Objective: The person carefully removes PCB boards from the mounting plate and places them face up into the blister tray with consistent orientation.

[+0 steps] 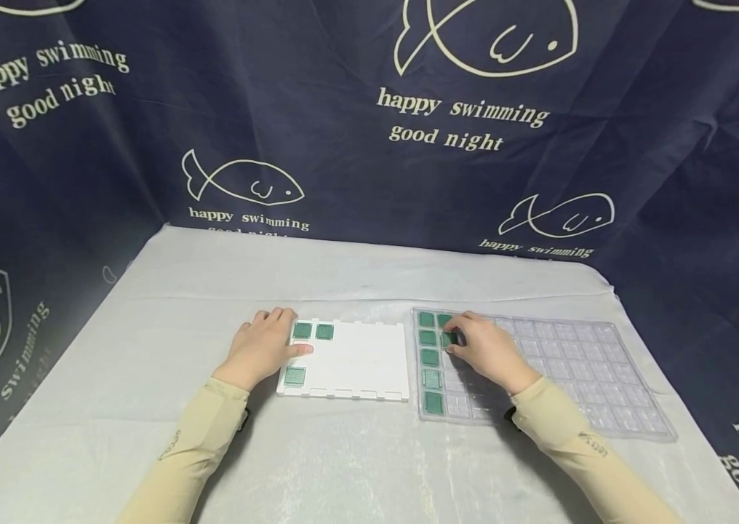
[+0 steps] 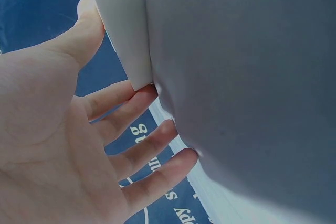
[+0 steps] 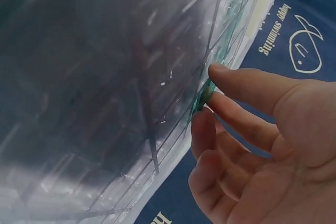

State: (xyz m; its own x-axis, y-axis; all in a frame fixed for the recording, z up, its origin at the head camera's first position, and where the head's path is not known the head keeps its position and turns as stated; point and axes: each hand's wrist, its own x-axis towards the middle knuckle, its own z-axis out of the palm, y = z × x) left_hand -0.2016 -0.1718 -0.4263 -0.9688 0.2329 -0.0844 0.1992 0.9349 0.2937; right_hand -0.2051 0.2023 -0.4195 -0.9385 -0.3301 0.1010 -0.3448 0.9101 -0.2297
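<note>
In the head view, my left hand (image 1: 261, 348) lies at the left edge of a flat white tray (image 1: 356, 367), its thumb on the top face. The left wrist view shows its fingers (image 2: 152, 182) fairly straight, tips against the table cloth, one beside the white tray's corner. Three green square chips (image 1: 295, 376) with a fine grid pattern sit at the white tray's left side. My right hand (image 1: 489, 351) pinches a green chip (image 1: 449, 339) between thumb and fingertips, over the second column of a clear compartment tray (image 1: 579, 378). Whether that chip touches its compartment cannot be told.
Several green chips (image 1: 430, 357) fill the clear tray's left column, and another chip (image 1: 444, 320) shows at the top of the second. Both trays lie side by side on a white-clothed table (image 1: 343, 458). Dark blue printed curtains (image 1: 356, 196) stand behind and at the sides.
</note>
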